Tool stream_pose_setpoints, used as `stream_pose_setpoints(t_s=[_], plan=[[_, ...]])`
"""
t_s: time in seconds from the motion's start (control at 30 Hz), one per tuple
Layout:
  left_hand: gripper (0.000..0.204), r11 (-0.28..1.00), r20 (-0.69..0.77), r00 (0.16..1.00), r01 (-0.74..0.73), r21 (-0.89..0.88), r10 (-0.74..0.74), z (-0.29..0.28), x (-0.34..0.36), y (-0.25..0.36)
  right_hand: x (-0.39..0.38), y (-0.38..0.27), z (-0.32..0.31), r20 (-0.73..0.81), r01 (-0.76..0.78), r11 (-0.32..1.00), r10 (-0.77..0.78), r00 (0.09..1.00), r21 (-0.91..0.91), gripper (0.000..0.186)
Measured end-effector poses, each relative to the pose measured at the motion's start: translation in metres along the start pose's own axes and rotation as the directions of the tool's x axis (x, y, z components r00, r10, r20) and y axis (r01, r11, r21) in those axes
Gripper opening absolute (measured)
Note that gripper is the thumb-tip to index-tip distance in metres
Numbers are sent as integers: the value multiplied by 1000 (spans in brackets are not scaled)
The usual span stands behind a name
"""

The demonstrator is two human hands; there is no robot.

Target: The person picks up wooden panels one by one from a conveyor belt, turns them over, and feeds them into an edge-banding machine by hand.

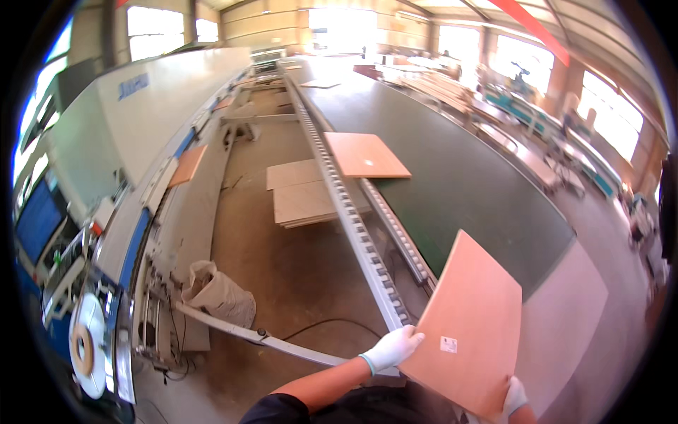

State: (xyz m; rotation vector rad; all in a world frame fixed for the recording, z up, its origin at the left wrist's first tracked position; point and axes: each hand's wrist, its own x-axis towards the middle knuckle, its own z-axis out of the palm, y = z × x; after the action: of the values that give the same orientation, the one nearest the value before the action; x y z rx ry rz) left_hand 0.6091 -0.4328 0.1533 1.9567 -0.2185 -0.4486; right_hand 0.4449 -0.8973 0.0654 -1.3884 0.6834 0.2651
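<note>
A flat reddish-brown wood panel with a small white label is held tilted up in front of me at the lower right. My left hand, in a white glove, grips its left edge with the thumb on the face. Gloved too, my right hand is closed on the panel's lower right edge; its other fingers are hidden behind it. Beyond lies a second wood panel, flat across the roller rail and the edge of the dark green conveyor belt.
To the left runs a long edge-banding machine with a small panel on its track and a tape reel. Stacked boards and a white sack stand on the floor between. A pale board lies at right.
</note>
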Motion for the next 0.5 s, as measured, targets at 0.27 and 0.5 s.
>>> stream_pose_setpoints(t_s=[0.27, 0.5], plan=[[42, 993, -155, 981, 108, -51, -115, -78, -78, -21, -67, -57, 157, -136, 28, 976, 2, 991, 215, 35], [44, 945, -500, 820, 142, -293, -278, -89, -206, -82, -50, -114, 270, 221, 73, 972, -124, 967, 223, 35]])
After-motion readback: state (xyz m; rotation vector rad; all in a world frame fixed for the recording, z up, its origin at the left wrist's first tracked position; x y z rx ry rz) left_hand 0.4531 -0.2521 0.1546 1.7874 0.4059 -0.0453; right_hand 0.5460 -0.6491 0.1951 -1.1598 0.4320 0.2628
